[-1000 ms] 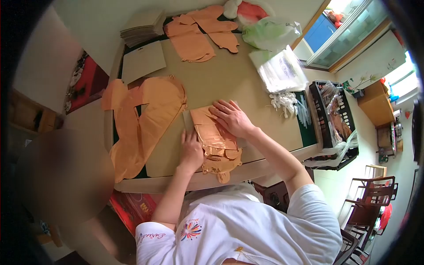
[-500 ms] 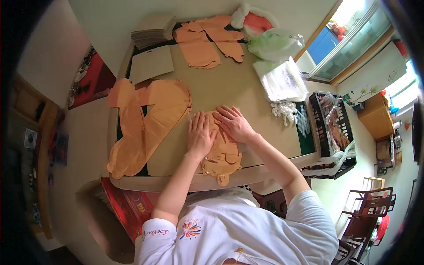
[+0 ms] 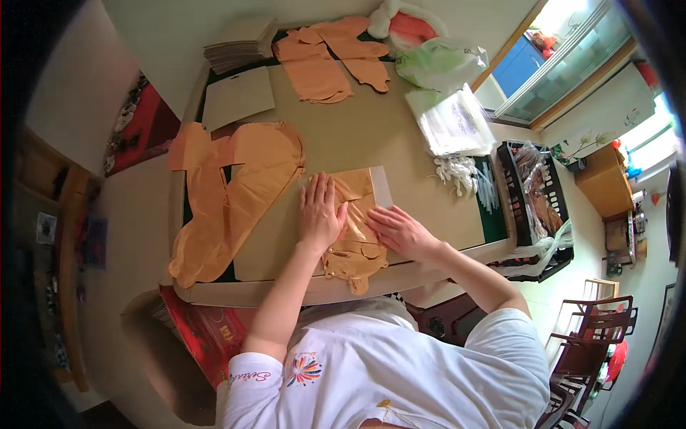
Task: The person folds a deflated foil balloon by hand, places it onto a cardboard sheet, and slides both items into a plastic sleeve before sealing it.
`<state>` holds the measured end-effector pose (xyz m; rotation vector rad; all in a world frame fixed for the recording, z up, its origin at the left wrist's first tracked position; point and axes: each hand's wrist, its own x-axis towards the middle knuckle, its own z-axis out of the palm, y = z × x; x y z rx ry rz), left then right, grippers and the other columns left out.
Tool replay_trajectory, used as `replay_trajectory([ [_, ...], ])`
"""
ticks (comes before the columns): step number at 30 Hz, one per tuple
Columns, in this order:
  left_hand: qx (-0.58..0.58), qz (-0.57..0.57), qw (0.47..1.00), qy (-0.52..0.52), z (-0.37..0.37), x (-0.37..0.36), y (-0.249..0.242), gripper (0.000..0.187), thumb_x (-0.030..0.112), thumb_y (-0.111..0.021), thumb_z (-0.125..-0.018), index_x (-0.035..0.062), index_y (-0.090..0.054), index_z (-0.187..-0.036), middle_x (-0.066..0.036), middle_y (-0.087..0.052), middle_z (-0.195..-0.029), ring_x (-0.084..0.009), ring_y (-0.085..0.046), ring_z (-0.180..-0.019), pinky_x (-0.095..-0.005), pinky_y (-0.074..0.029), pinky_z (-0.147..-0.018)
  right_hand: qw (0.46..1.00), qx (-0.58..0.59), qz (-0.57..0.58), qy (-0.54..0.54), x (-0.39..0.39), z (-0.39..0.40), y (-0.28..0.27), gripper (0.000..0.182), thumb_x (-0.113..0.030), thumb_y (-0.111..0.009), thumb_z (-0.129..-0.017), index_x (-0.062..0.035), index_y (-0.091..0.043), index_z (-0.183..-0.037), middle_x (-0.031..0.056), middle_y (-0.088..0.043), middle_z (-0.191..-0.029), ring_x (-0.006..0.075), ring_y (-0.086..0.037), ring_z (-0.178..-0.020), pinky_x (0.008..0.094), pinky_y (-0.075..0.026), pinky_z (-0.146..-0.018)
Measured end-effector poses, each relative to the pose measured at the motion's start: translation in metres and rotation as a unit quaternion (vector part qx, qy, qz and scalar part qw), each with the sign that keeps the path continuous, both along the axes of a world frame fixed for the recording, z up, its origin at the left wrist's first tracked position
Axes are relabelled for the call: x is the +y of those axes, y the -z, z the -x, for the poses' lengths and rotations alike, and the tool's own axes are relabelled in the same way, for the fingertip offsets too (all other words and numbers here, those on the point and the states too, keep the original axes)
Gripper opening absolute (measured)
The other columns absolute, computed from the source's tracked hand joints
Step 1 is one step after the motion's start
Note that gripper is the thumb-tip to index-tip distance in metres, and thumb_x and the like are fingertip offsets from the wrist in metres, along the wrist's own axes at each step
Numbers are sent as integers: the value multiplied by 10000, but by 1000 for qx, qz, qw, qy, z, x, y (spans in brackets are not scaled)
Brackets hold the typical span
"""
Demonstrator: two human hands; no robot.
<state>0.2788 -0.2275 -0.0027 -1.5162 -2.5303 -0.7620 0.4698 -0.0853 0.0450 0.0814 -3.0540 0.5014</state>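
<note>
We have both palms down on a shiny rose-gold foil balloon, deflated and partly folded (image 3: 355, 230), lying on a pale rectangular cardboard backing sheet (image 3: 381, 187) at the near edge of the tan-topped table (image 3: 371, 132). Our left hand (image 3: 319, 212) lies flat with fingers spread across the balloon's left half, pinning it; nothing is gripped, only pressed. Our right hand (image 3: 400, 230) rests open at the balloon's right edge, fingertips on the foil, also closed on nothing.

We judge the foil to be very light, limp and slick, likely to slide on the card and to crease or spring open once pressure lifts. It looks best held by a folded edge or pressed under a flat palm, with the stiff card beneath taken by its rim. The small tab (image 3: 355, 284) hanging over the table edge below our wrists looks thin and easily torn.

To the left of our left hand a larger sheet of flat orange foil balloon (image 3: 236, 189) sprawls; beyond our fingertips lie more flat orange foil pieces (image 3: 332, 53) and a stack of grey cards (image 3: 239, 46). Right of our right hand lie clear plastic sleeves (image 3: 454, 121).

We can read no brand or label on the balloon; the script on our white shirt (image 3: 246, 377) is too small to make out.
</note>
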Motion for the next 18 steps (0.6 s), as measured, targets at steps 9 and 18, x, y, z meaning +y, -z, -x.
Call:
replay_trajectory([
  [9, 2, 2, 1000, 8, 0, -2, -3, 637, 377, -547, -912, -21, -399, -1386, -208, -349, -1474, -336, -291, -1392, -504, -216, -1139, 921, 71, 247, 294, -4, -16, -6, 246, -187, -555, -906, -75, -627, -1113, 116, -605, -999, 299, -607, -958, 417, -483, -868],
  [18, -3, 2, 1000, 10, 0, -1, -9, 643, 402, -538, -923, -34, -404, -1376, -221, -359, -1464, -367, -309, -1373, -523, -236, -1114, 918, 86, 93, 376, -8, 62, 9, 187, -220, -639, -851, -40, -603, -889, 121, -634, -939, 314, -609, -906, 410, -493, -777],
])
